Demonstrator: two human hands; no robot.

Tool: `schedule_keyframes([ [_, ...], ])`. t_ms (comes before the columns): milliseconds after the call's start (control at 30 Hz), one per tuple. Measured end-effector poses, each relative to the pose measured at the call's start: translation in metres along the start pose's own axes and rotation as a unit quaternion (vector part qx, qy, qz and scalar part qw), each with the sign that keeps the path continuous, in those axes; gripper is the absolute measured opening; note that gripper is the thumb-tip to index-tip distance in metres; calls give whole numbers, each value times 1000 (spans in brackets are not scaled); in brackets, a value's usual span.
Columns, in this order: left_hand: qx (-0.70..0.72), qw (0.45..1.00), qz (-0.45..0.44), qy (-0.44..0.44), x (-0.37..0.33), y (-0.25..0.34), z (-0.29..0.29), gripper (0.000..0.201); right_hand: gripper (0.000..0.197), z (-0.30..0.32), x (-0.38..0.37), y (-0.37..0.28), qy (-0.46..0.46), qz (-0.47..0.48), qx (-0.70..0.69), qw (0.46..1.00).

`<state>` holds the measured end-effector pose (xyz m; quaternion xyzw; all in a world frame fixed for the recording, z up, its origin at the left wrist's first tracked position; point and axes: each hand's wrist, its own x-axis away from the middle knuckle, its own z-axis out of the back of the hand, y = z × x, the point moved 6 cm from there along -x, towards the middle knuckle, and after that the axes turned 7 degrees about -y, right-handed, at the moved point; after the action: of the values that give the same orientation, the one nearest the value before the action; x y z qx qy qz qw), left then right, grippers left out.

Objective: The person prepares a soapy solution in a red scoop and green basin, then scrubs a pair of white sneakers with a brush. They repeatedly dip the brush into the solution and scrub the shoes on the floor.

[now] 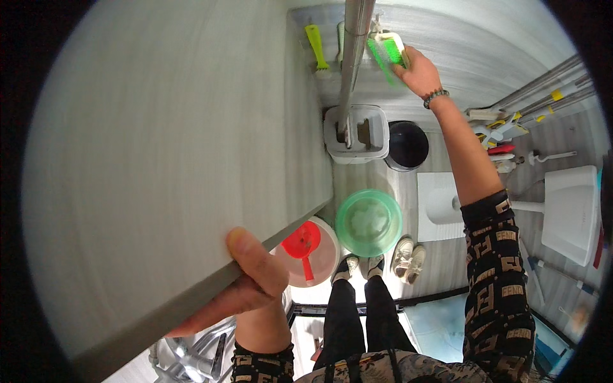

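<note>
In the head view, the right hand (421,75) is closed around a green-bristled brush (386,52), raised against the far wall (460,48) beside a small hook (376,24); whether the brush hangs on it I cannot tell. That hook is probably its keeping place, since a lime-green brush (315,45) hangs nearby. The left hand (260,276) grips the edge of a grey panel (166,153), thumb on its face, likely for steadiness during the long reach.

A metal pole (353,54) stands in a grey mop bucket (357,156), which probably keeps it upright, next to a black bin (403,165). A red dipper (300,239) lies in a pale basin (328,258) near a green basin (343,223).

The grey, streaked floor (445,260) carries pale sneakers (402,255) beside a squat toilet (439,204); a white cistern (569,214) sits at right in this washroom.
</note>
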<state>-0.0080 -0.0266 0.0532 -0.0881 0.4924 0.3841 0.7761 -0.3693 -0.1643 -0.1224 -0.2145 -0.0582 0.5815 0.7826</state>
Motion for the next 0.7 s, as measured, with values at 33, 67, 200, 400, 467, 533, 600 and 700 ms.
schedule_keyframes([
  [33,16,1000,-7,8,-3,3,-1,83,38,0,4,-1,49,13,14,999],
  [67,25,1000,-11,15,-4,4,-2,82,32,1,8,-2,98,26,29,994],
  [200,34,999,-15,26,-4,5,-2,80,20,4,26,-36,198,109,-66,972],
  [400,28,999,-13,17,-5,3,2,80,33,-73,-27,-92,-138,72,-411,898],
  [467,32,999,-16,15,-3,4,-2,80,37,-98,-51,-88,-143,82,-395,904],
  [533,40,999,-17,14,-2,5,-6,80,41,-111,-71,-82,-135,121,-345,921],
  [600,34,999,-19,9,0,1,-6,80,41,-123,-63,-89,-173,59,-393,901],
  [700,22,999,-25,2,-5,0,-5,80,40,-117,-54,-106,-195,31,-381,903],
])
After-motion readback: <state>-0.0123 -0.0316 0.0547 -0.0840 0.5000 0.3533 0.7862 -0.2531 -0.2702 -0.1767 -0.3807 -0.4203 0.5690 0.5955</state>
